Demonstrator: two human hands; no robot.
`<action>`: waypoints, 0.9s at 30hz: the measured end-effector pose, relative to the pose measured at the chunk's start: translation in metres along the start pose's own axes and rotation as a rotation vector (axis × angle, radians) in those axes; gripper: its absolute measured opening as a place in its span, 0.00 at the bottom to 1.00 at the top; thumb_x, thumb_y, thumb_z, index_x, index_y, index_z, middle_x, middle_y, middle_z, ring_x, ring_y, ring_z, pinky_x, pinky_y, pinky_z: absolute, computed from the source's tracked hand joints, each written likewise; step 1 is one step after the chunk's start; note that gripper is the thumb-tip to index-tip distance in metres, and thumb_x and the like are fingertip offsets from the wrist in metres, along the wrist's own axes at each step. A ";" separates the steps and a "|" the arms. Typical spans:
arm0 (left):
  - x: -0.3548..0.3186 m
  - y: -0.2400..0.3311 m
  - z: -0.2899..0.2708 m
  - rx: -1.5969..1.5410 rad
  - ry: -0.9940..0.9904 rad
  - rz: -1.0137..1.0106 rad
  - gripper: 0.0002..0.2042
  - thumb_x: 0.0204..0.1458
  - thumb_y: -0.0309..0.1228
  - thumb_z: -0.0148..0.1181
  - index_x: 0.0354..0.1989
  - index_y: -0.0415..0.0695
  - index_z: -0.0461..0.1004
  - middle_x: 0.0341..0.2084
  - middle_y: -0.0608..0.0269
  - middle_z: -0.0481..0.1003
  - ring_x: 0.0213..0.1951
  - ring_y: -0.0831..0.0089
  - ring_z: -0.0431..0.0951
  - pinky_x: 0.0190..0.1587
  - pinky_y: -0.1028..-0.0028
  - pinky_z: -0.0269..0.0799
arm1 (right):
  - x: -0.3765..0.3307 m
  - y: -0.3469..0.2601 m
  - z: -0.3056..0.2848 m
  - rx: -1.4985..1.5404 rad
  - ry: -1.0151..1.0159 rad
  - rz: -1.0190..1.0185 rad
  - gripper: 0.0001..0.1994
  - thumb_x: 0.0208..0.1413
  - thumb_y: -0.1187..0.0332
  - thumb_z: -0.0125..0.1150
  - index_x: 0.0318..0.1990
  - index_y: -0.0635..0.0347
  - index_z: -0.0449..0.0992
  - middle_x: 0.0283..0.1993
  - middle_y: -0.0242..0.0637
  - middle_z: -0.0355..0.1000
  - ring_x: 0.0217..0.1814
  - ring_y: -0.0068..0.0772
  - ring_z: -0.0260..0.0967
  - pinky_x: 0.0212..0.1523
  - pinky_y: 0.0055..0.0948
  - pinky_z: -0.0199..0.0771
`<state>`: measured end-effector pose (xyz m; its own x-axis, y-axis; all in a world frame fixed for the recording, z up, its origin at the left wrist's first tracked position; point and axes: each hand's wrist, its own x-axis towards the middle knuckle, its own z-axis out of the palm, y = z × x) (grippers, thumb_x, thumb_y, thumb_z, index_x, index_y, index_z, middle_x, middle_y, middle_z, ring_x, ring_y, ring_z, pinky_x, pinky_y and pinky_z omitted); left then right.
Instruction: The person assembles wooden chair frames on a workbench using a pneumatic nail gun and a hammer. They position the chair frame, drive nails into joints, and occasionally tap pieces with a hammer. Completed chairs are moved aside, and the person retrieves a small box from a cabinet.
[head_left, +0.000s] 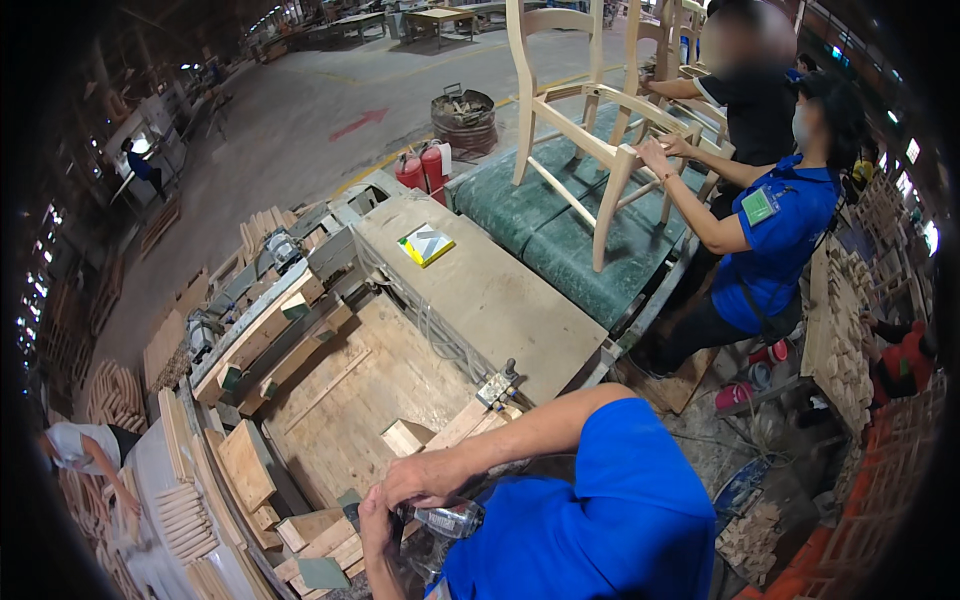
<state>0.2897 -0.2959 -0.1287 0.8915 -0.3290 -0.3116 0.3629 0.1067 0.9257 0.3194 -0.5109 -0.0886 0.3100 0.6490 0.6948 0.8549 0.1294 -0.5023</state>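
My two hands meet close in front of my body, over the near edge of a wooden work frame. My right hand [424, 480] is closed, its fingers bent down against my left hand [376, 522], which is closed too. What sits between their fingers is hidden. Just under my right wrist, against my blue shirt, shows a clear plastic bottle-like object [452, 519] with a dark end toward my left hand. A pale wood block [406, 437] lies just beyond my hands, on the frame's wooden bed [370, 395].
A tan board [510, 310] bears a small yellow-and-grey box [426, 244]. Beyond it, two people handle wooden chairs [580, 135] on a green conveyor belt [540, 215]. Red fire extinguishers [432, 168] stand behind. Wood strips [186, 522] lie at left, near another person.
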 end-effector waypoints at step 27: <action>-0.014 0.003 -0.005 0.345 0.114 0.042 0.10 0.68 0.29 0.49 0.47 0.38 0.75 0.39 0.67 0.76 0.42 0.78 0.72 0.45 0.74 0.71 | -0.019 0.001 0.050 0.394 0.278 1.302 0.16 0.50 0.56 0.77 0.31 0.59 0.82 0.29 0.35 0.80 0.34 0.24 0.76 0.36 0.30 0.77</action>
<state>0.2802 -0.2861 -0.1224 0.9352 -0.2218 -0.2761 0.2302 -0.2116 0.9499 0.2937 -0.4857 -0.1277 0.8962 0.3017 -0.3253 -0.2680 -0.2163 -0.9388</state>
